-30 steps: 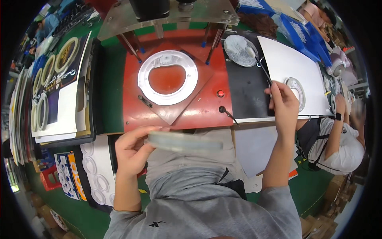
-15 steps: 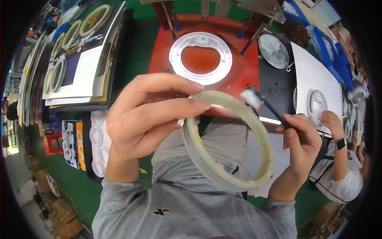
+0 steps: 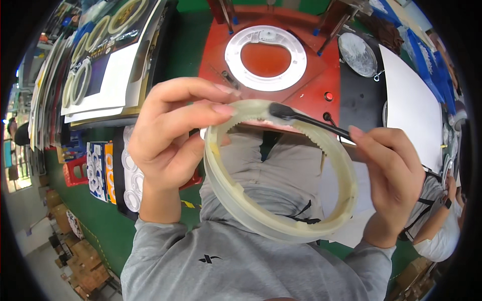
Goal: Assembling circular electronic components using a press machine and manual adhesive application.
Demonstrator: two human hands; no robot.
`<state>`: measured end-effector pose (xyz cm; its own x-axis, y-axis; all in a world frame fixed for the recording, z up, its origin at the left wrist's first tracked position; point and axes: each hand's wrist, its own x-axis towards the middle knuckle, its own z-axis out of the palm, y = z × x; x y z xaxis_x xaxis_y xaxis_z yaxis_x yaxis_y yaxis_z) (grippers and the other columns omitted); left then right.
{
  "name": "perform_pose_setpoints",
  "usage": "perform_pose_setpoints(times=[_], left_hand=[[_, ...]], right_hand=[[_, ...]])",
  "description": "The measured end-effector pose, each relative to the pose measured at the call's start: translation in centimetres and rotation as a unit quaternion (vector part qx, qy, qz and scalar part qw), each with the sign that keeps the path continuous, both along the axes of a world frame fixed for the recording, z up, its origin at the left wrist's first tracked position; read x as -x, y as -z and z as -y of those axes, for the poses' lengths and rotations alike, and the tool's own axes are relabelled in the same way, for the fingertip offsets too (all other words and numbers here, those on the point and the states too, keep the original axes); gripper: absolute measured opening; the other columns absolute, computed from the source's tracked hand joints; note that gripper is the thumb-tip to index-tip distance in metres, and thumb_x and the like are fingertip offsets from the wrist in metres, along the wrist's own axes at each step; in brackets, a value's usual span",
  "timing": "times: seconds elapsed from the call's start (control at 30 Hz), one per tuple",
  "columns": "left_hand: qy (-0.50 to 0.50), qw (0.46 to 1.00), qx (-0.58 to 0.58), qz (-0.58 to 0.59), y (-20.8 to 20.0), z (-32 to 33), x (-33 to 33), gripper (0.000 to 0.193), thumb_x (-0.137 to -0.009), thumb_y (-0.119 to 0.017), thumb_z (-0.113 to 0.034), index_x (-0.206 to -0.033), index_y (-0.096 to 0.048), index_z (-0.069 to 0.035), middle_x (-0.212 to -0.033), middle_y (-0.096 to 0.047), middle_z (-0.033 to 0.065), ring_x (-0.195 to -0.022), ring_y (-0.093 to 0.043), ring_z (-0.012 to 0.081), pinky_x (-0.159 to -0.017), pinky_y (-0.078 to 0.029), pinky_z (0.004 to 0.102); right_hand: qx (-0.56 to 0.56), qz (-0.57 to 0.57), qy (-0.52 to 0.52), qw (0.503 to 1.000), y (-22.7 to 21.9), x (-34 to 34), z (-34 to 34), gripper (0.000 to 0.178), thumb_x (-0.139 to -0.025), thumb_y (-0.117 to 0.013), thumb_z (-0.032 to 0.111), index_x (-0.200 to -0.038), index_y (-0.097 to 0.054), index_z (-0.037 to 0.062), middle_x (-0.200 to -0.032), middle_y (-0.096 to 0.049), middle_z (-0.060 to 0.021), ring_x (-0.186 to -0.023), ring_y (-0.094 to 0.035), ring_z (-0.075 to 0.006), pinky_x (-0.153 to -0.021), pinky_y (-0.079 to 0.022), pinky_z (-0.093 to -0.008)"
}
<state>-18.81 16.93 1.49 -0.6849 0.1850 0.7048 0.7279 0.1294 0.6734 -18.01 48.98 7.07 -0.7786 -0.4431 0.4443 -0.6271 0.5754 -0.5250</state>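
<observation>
My left hand (image 3: 170,133) pinches a pale, translucent plastic ring (image 3: 236,203) by its upper left rim and holds it tilted over my lap. Part of the ring's inner wall carries a row of small teeth. A black-handled brush (image 3: 321,123) is gripped by my right hand (image 3: 394,168) near the ring's right side. The brush's dark head rests on or just in front of the ring's upper inner wall; whether it presses there I cannot tell. Beyond the ring, a white flat ring (image 3: 236,67) lies on the red machine base (image 3: 216,42).
A round dish with white paste (image 3: 357,52) stands on the black surface at right, beside a white sheet (image 3: 411,100). Pale rings lie on stacked boards (image 3: 113,85) at far left. A co-worker's arm (image 3: 434,220) shows at right. Machine posts (image 3: 331,20) rise behind the base.
My right hand has carried the brush to the ring's upper inner wall, turning its white bristles out of sight. The ring has shifted slightly left. The co-worker's hand has withdrawn from the white sheet.
</observation>
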Motion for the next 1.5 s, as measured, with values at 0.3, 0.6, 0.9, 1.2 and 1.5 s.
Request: perform_pose_setpoints(times=[0.3, 0.6, 0.9, 1.2, 1.5], left_hand=[[-0.018, 0.999, -0.039, 0.032, 0.0, 0.8, -0.8, 0.035, -0.079, -0.083, 0.002, -0.112, -0.073, 0.004, -0.121, -0.065, 0.0235, -0.104, -0.072, 0.0321, -0.088, -0.062, 0.0368], [-0.008, 0.993, -0.089, 0.079, 0.8, 0.0, -0.9, 0.031, -0.083, -0.085, -0.006, -0.111, -0.073, 0.003, -0.119, -0.064, 0.0213, -0.106, -0.07, 0.0293, -0.093, -0.06, 0.0388], [-0.044, 0.994, -0.003, 0.096, 0.7, 0.2, -1.2, 0.033, -0.081, -0.073, 0.009, -0.114, -0.072, 0.006, -0.114, -0.066, 0.0194, -0.102, -0.068, 0.0267, -0.089, -0.056, 0.0338], [-0.053, 0.965, -0.06, 0.248, 0.0, -1.4, 0.7, 0.031, -0.095, -0.07, 0.005, -0.126, -0.065, 0.01, -0.111, -0.065, 0.0118, -0.099, -0.069, 0.0171, -0.086, -0.056, 0.0271], [-0.093, 0.924, -0.181, 0.323, 1.3, -4.6, 4.9, 0.024, -0.095, -0.076, -0.005, -0.111, -0.06, 0.001, -0.094, -0.067, 0.0057, -0.081, -0.064, 0.0071, -0.069, -0.051, 0.0197]], right_hand=[[0.173, 0.085, 0.224, 0.955, 0.1, -0.9, -4.6, 0.028, -0.107, -0.057, 0.008, -0.131, -0.065, -0.0044, -0.1, -0.071, -0.0085, -0.068, -0.049, -0.0022, -0.056, -0.034, -0.0159], [0.168, 0.105, 0.334, 0.921, 12.5, 4.6, -8.3, 0.029, -0.107, -0.06, 0.015, -0.133, -0.066, 0.0033, -0.106, -0.07, -0.0043, -0.088, -0.063, -0.0072, -0.078, -0.052, -0.0228], [-0.003, -0.022, 0.4, 0.916, 15.8, 7.0, -7.0, 0.024, -0.099, -0.062, 0.003, -0.122, -0.067, -0.0014, -0.113, -0.068, -0.0192, -0.107, -0.064, -0.0378, -0.095, -0.05, -0.043], [0.132, -0.106, 0.32, 0.932, 9.5, 4.0, -1.3, 0.017, -0.097, -0.065, 0.0, -0.113, -0.07, -0.0013, -0.101, -0.067, -0.0125, -0.086, -0.062, -0.0246, -0.079, -0.051, -0.0318], [0.026, -0.111, 0.029, 0.993, 4.5, 4.6, 9.7, 0.037, -0.074, -0.087, 0.012, -0.106, -0.07, 0.0048, -0.103, -0.06, -0.0103, -0.099, -0.055, -0.0323, -0.084, -0.046, -0.043]])
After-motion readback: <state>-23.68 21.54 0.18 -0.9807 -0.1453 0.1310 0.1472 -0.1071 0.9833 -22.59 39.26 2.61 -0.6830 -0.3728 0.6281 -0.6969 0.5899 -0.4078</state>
